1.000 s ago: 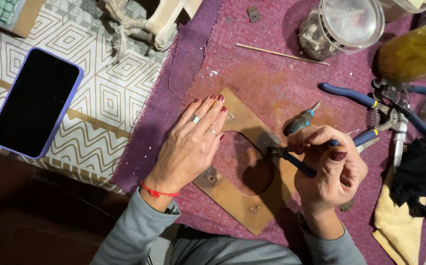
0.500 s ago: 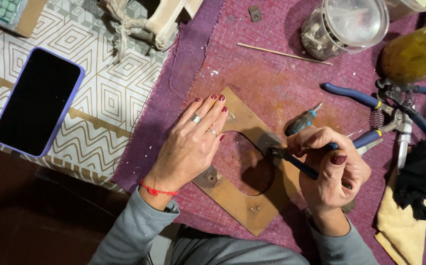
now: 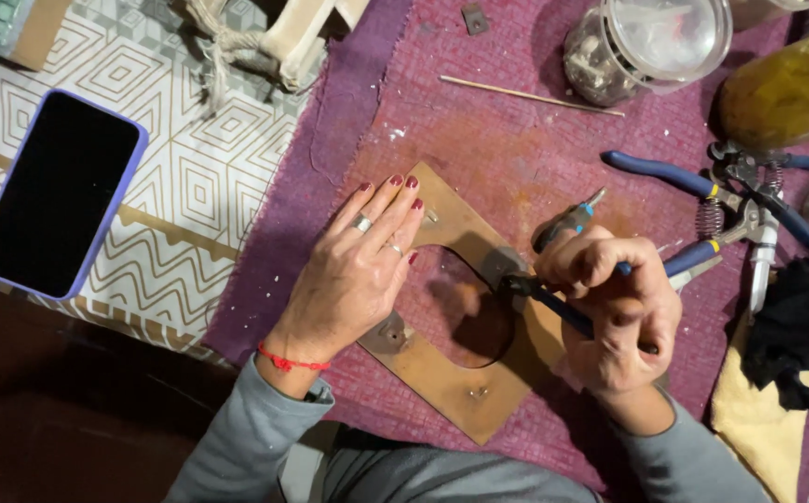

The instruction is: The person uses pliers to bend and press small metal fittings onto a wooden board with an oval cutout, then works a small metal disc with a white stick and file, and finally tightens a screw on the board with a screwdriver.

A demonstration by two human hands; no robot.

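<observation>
Looks like a home craft bench for small metal or jewellery work. Purple work cloth (image 3: pixel 516 158) stained and dusted, laid over a patterned tablecloth (image 3: pixel 190 196). Blue-handled pliers (image 3: pixel 702 186) and spring cutters (image 3: pixel 763 224) beyond the right fingers, glass jar (image 3: pixel 646 42) of bits above them, phone (image 3: pixel 55 191) well left of the left fingertips.

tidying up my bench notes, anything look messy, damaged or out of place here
Nothing is spilled or broken. The purple cloth shows rusty stains and pale flecks around the brown plate. Spare pliers lie crossed in a heap at the right, beside a crumpled black rag.
</observation>
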